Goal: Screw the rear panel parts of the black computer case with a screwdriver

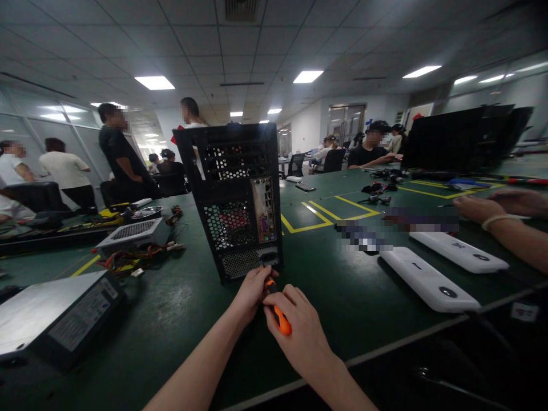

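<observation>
A black computer case (234, 197) stands upright on the green table, its back with honeycomb vents and a port panel (264, 211) facing me. My right hand (297, 322) is closed around the orange-and-black handle of a screwdriver (281, 319). The fingers of my left hand (253, 288) pinch the front part of that screwdriver, close to the case's lower right corner. Its tip is hidden behind my left fingers, so any screw there cannot be made out. Just above my left fingertips is the power supply's socket (269, 257).
Loose power supplies (81, 319) (135, 233) with bundled cables lie to the left. White devices (428, 279) (460, 251) lie on the right, near another person's hands (483, 208). Dark monitors (445, 140) stand behind them. Yellow tape marks (329, 214) cross the table (180, 354).
</observation>
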`<state>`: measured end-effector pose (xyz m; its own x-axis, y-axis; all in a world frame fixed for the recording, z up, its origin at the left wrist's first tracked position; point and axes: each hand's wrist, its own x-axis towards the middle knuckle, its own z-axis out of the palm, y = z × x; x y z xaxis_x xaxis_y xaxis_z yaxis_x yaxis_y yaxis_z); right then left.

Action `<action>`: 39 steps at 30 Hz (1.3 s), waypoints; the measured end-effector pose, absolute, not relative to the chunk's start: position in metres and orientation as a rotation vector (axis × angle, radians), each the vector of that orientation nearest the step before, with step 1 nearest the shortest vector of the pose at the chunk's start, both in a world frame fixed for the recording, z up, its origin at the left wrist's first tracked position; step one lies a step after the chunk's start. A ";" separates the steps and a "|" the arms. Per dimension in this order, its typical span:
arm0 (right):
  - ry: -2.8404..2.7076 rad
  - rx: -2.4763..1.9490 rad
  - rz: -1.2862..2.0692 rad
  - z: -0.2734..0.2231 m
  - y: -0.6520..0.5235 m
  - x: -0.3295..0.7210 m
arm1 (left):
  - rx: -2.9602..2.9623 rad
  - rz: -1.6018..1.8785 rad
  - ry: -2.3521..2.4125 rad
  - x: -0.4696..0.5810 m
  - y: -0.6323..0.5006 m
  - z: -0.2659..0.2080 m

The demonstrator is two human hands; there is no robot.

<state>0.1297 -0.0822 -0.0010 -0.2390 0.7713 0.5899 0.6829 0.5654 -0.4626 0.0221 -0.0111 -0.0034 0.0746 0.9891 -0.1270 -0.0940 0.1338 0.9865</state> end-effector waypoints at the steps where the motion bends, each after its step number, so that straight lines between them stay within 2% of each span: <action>1: -1.971 -1.155 0.167 0.000 -0.083 0.129 | 1.070 1.129 1.128 0.022 -0.011 -0.003; 5: -1.909 -1.162 0.271 -0.001 -0.083 0.128 | 1.048 1.117 1.088 0.023 -0.012 -0.001; 13: -1.906 -1.150 0.070 -0.007 -0.081 0.133 | 1.066 1.089 1.189 0.019 -0.008 -0.009; 20: -1.883 -1.167 0.191 -0.004 -0.084 0.130 | 1.022 1.138 1.110 0.019 -0.007 -0.011; 31: -1.934 -1.158 -0.026 -0.007 -0.081 0.131 | 1.152 1.117 1.248 0.022 -0.012 -0.005; 39: -1.933 -1.176 0.230 -0.002 -0.084 0.129 | 1.080 1.172 1.227 0.025 -0.010 -0.005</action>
